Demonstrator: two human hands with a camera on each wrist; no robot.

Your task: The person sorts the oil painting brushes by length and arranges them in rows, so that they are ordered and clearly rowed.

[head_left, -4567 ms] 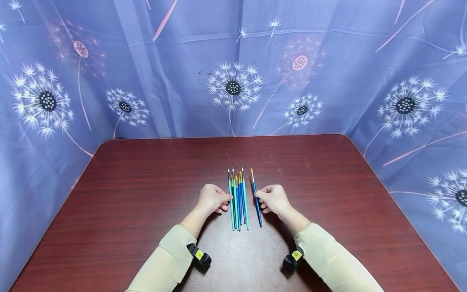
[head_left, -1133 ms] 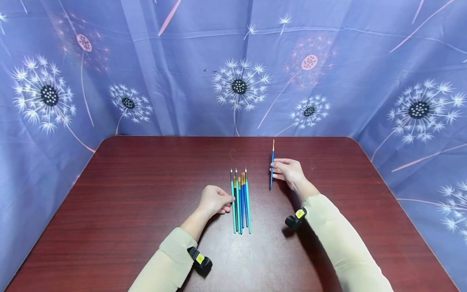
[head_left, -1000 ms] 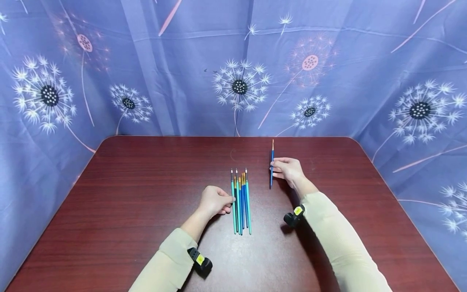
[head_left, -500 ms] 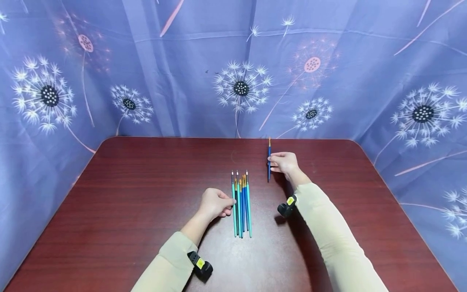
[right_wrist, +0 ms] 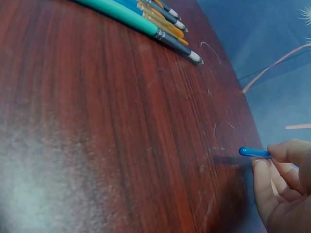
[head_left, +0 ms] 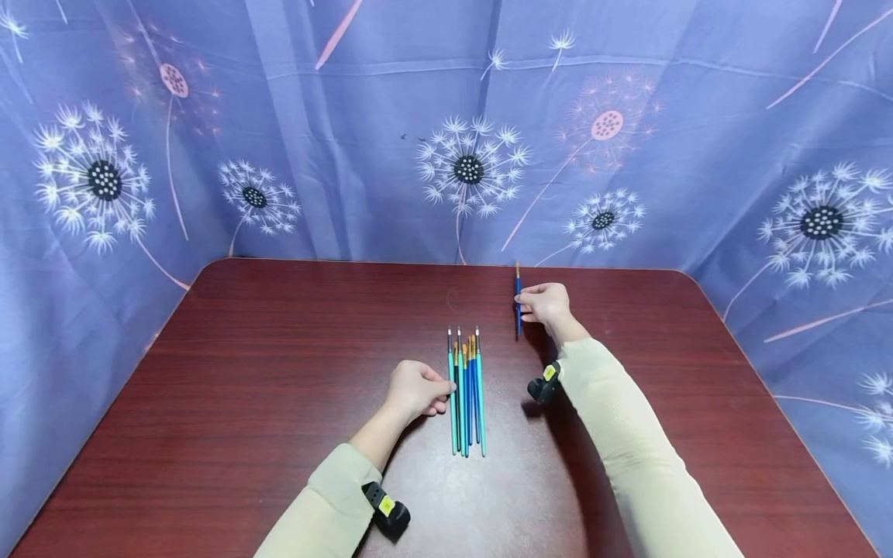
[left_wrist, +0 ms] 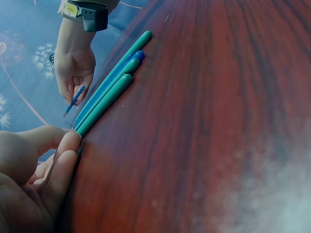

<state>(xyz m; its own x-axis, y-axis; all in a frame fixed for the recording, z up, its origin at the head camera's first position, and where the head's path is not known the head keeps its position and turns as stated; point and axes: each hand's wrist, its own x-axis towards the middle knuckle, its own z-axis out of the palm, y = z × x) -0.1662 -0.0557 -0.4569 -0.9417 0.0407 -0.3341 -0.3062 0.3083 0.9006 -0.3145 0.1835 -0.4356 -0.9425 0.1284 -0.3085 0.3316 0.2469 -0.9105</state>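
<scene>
Several paintbrushes lie side by side in the middle of the table, bristles toward the back; turquoise and blue handles show in the head view. My left hand [head_left: 416,390] is at the left side of this row, its thumb and fingertips pinching the outermost turquoise paintbrush [head_left: 452,418]. Farther back and to the right, my right hand [head_left: 547,302] pinches a blue paintbrush [head_left: 518,310] by its handle. That brush stands nearly upright in the head view, bristles up, and a gap and shadow under its handle end [right_wrist: 249,152] in the right wrist view show it off the tabletop.
The dark red wooden table [head_left: 244,372] ends in a back edge close behind the right hand. A blue curtain [head_left: 349,155] with dandelion prints hangs along the back and sides. Black wrist cameras [head_left: 387,513] sit on both sleeves.
Over several seconds, my right hand has carried the blue paintbrush from beside the row toward the back edge. In the last second it moves slightly farther back. My left hand stays at the row.
</scene>
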